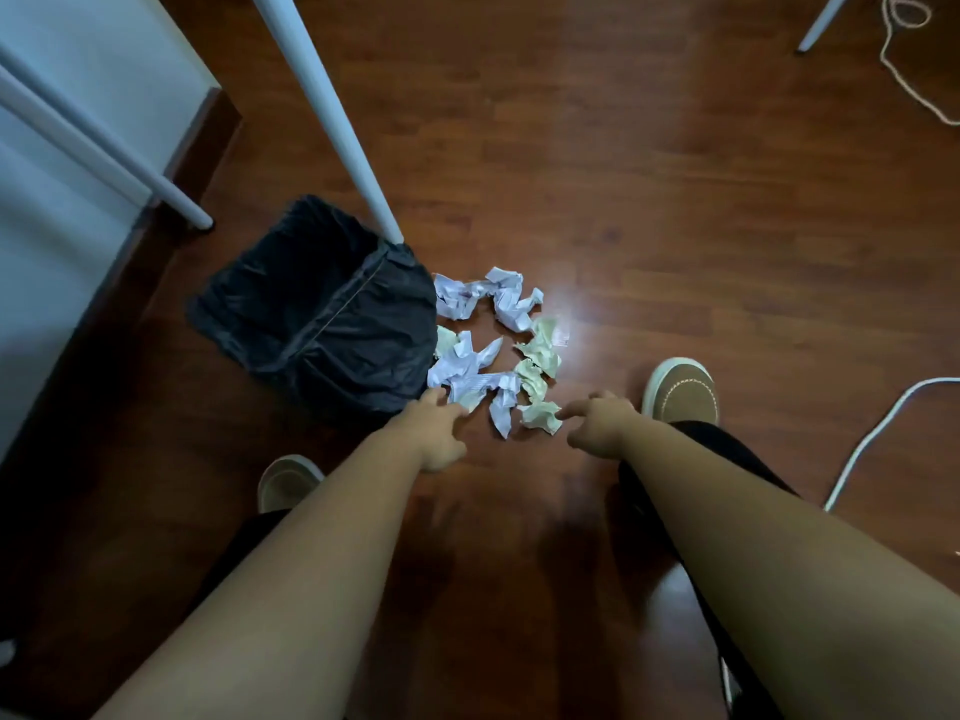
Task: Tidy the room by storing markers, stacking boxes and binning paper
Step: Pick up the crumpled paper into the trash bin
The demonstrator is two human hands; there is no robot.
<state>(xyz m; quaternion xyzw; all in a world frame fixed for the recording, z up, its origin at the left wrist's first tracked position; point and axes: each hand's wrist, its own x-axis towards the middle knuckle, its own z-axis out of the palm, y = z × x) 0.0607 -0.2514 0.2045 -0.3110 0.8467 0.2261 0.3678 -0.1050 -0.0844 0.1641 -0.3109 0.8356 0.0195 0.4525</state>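
Note:
Several crumpled paper balls point(493, 350), white and pale yellow, lie in a loose ring on the wooden floor. To their left stands a bin lined with a black bag point(322, 309), its mouth open. My left hand point(439, 433) reaches down at the near edge of the pile, fingers loosely bent, fingertips close to a white ball point(467, 392). My right hand point(597, 423) reaches beside a yellow ball point(540, 415), index finger almost touching it. Neither hand holds anything.
A white table leg point(332, 122) slants down to the bin's far rim. More white bars point(104, 153) run along the wall at left. My two shoes point(680, 392) flank the pile. A white cable point(872, 433) and a rope point(904, 59) lie on the floor at right.

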